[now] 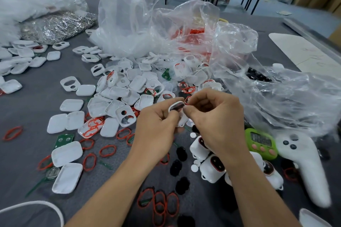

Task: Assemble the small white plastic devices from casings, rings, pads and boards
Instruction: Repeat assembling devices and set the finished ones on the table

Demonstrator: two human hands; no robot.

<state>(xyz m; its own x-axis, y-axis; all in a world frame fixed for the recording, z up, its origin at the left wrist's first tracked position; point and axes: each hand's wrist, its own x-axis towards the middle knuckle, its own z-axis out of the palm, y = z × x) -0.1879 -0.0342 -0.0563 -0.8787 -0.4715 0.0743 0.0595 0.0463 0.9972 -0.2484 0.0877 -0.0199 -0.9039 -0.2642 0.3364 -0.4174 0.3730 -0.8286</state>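
The big grey surface [27,101] is full of parts. Clear plastic bags [129,14] stand toward its far edge. In front of them, in the middle of the surface, lies a pile of white casings [129,88]. Loose rings [108,150], black pads [181,153] and a green board [62,139] lie closer to the near edge. A few finished devices [212,166] sit near the right side of that edge.

The 2 hands meet above the middle of the surface, in front of the pile. The left hand [156,125] has its fingers curled around 1 casing [176,106] and holds it up off the surface. The casing is tilted. Its long side runs from low on the left to high on the right, and its dark open face looks up and toward the person.

The right hand [217,116] pinches 1 red ring [187,100] between thumb and fingertip. The ring is tiny here and partly hidden by the fingers.

The ring sits just beside the high right end of the casing, so close that I cannot tell if they touch. The right hand is the nearer one to the ring. My guess is that the ring goes into the casing next, and it needs to turn to lie along the casing's long side.
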